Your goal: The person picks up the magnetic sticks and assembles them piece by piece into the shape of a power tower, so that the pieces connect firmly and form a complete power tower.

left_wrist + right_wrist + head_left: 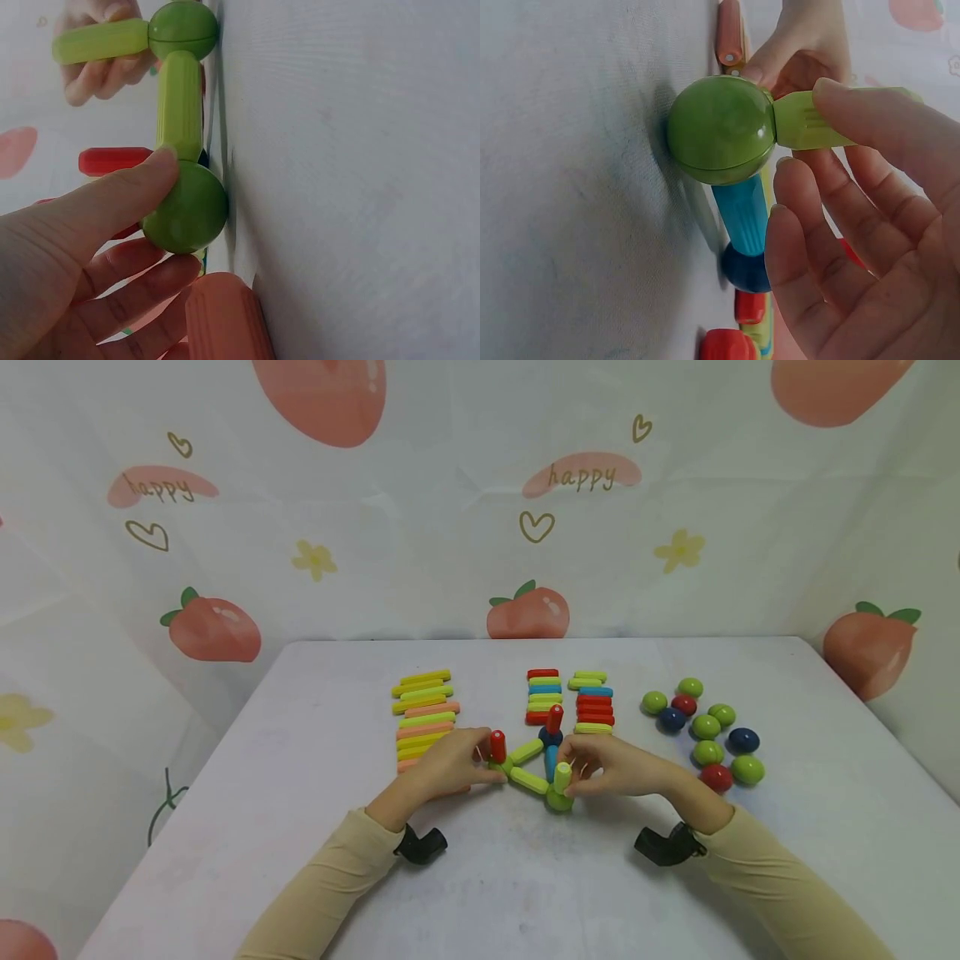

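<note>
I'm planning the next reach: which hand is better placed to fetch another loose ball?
Probably the right hand: the loose balls lie on its side, farther from the left hand. The right would first have to release its upright yellow-green stick.

Soft, even light across your surface in the head view, diffuse shadows beneath your sleeves, dimmer wrist views, a glint on the green ball, your right hand hazy in the left wrist view
</note>
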The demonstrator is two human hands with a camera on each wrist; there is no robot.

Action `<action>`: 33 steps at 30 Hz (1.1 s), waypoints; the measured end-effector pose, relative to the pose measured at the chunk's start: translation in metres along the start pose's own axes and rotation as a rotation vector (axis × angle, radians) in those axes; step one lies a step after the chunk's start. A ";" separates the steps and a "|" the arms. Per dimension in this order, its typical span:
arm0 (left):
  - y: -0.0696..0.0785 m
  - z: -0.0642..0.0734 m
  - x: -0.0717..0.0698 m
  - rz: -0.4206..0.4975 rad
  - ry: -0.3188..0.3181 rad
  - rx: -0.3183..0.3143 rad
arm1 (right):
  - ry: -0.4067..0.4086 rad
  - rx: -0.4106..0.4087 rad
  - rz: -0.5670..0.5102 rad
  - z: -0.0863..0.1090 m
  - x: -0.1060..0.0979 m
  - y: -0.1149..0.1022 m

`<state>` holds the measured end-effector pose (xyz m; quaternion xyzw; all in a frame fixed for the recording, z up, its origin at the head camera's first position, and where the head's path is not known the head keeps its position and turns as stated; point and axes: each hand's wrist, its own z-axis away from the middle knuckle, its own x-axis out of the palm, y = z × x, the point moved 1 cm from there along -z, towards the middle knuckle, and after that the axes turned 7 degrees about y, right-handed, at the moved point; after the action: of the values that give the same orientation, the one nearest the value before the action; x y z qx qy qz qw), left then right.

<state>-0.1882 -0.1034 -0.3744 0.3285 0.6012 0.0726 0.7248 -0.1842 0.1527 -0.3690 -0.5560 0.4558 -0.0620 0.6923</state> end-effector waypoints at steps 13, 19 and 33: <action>0.000 0.002 -0.004 0.037 -0.015 0.097 | -0.014 0.021 -0.012 0.003 0.000 0.000; 0.000 0.001 -0.004 0.042 -0.019 0.106 | 0.121 0.061 0.083 0.017 -0.025 0.005; 0.000 0.001 -0.003 0.058 -0.010 0.124 | 0.576 0.413 0.361 0.060 -0.091 0.049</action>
<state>-0.1885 -0.1054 -0.3723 0.3905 0.5910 0.0547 0.7037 -0.2156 0.2674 -0.3610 -0.2762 0.6995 -0.1830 0.6332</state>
